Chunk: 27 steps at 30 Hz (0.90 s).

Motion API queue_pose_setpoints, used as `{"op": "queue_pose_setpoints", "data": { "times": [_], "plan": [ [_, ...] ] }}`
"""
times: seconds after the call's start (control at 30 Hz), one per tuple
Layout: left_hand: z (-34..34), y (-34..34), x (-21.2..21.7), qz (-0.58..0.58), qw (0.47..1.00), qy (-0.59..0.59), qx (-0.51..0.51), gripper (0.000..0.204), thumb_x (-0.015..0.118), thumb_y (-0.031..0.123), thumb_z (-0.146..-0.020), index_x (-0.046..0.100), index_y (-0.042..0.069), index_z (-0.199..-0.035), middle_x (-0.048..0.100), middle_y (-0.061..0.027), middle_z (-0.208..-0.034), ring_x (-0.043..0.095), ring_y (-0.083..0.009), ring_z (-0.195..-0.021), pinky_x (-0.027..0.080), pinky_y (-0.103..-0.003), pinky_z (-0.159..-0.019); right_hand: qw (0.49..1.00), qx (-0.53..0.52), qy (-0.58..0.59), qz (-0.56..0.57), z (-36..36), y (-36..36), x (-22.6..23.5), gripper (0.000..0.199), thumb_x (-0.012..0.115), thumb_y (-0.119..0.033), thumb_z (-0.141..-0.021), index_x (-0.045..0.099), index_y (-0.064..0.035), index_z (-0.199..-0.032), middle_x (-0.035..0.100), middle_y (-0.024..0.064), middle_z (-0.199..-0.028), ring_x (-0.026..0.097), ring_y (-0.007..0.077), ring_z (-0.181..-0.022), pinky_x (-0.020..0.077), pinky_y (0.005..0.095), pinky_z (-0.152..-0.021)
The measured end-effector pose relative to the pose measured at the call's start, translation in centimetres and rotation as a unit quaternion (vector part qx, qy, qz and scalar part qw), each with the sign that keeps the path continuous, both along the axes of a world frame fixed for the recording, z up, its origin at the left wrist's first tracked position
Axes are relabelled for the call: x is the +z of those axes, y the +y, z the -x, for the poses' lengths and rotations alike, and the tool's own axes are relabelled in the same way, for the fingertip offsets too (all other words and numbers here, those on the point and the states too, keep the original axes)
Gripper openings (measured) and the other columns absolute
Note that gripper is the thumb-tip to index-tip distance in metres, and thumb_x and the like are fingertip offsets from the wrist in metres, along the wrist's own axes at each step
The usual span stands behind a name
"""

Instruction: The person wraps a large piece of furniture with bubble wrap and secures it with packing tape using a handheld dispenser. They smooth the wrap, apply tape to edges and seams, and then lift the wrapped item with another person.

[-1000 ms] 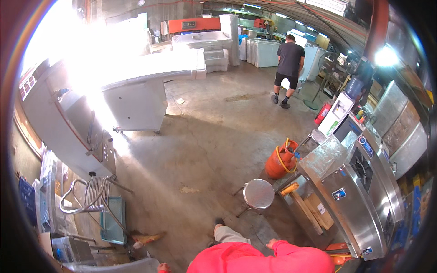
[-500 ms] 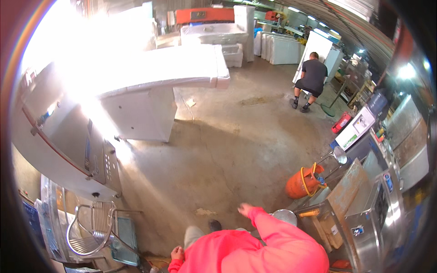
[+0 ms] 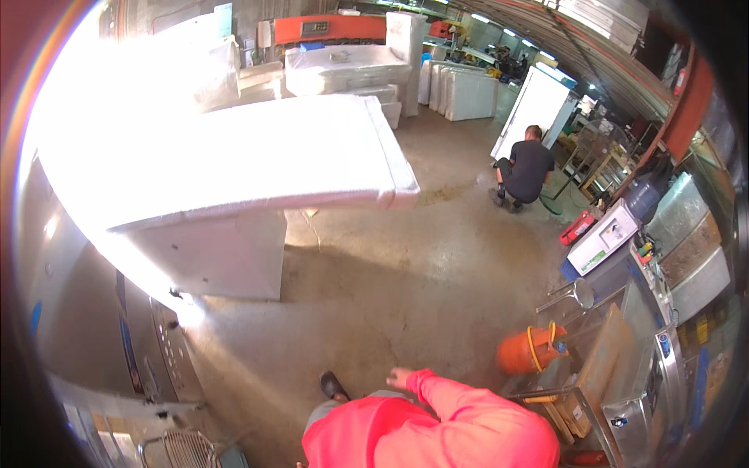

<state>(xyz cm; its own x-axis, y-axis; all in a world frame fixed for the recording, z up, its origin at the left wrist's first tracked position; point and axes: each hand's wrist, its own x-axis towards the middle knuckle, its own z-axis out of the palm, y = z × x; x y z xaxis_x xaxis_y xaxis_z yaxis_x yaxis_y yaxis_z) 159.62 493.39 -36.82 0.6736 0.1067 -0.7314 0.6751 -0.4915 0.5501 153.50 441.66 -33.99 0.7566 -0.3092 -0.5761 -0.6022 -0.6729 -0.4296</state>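
My right hand hangs in front of my red sleeve above the concrete floor. It holds nothing, and its fingers look loosely apart. Only a sliver of my left hand shows at the lower edge, so its fingers are hidden. One dark shoe is set forward on the floor. The nearest thing to my right hand is an orange gas cylinder with a yellow hose around it, lying to the right and out of touch.
A large white wrapped slab juts in from the left on a white base. Farther right, a person squats by a tall white unit. A stool, a water dispenser and metal equipment line the right side.
I have moved forward: the slab and its base appear nearer, and the chair at lower left slides toward the bottom edge. My left hand has almost left view. The other person has squatted lower.
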Motion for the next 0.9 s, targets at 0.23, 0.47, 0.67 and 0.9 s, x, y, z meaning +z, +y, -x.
{"op": "queue_pose_setpoints", "data": {
  "times": [0.23, 0.47, 0.67, 0.9],
  "plan": [
    [-29.2, -6.6, 2.4, 0.116, 0.984, -0.110, 0.073, 0.026, 0.058, 0.031, -0.102, 0.062, 0.005, -0.103, 0.064, -0.0057, -0.080, 0.057, -0.0166, -0.057, 0.047, -0.031, -0.047, 0.909, -0.324, -0.251, -0.071, -12.0, -2.7, 6.5, 0.045, 0.061, -0.037, -0.098, 0.062, -0.0017, -0.126, 0.073, 0.0170, -0.108, 0.071, 0.0283, -0.098, 0.0555, 0.0393, -0.083],
    [-52.4, -25.5, 15.3, 0.250, 0.901, -0.353, 0.036, 0.025, 0.055, 0.026, -0.104, 0.065, 0.008, -0.118, 0.064, -0.0035, -0.084, 0.057, -0.0090, -0.062, 0.045, -0.022, -0.054, 0.751, -0.354, -0.556, 0.052, -31.7, -15.8, 20.8, 0.025, 0.059, -0.019, -0.101, 0.067, -0.0015, -0.116, 0.070, 0.0159, -0.108, 0.068, 0.0258, -0.100, 0.0525, 0.0351, -0.089],
    [-59.7, -38.4, 25.7, 0.240, 0.818, -0.521, -0.049, 0.019, 0.058, 0.012, -0.101, 0.065, 0.002, -0.115, 0.067, -0.0063, -0.088, 0.065, -0.0122, -0.074, 0.053, -0.026, -0.066, 0.756, -0.240, -0.555, 0.249, -45.6, -28.2, 28.4, 0.025, 0.063, -0.017, -0.096, 0.066, -0.0008, -0.114, 0.065, 0.0178, -0.110, 0.062, 0.0346, -0.104, 0.0487, 0.0424, -0.093],
    [-70.8, -41.8, 32.4, 0.171, 0.772, -0.609, -0.062, 0.025, 0.060, -0.001, -0.094, 0.065, 0.001, -0.118, 0.073, -0.0110, -0.088, 0.071, -0.0179, -0.084, 0.054, -0.029, -0.078, 0.867, -0.160, -0.251, 0.400, -51.4, -29.9, 24.2, 0.070, 0.068, -0.038, -0.088, 0.043, -0.0050, -0.145, 0.039, 0.0234, -0.150, 0.035, 0.0424, -0.141, 0.0288, 0.0563, -0.113]
  ]
}}
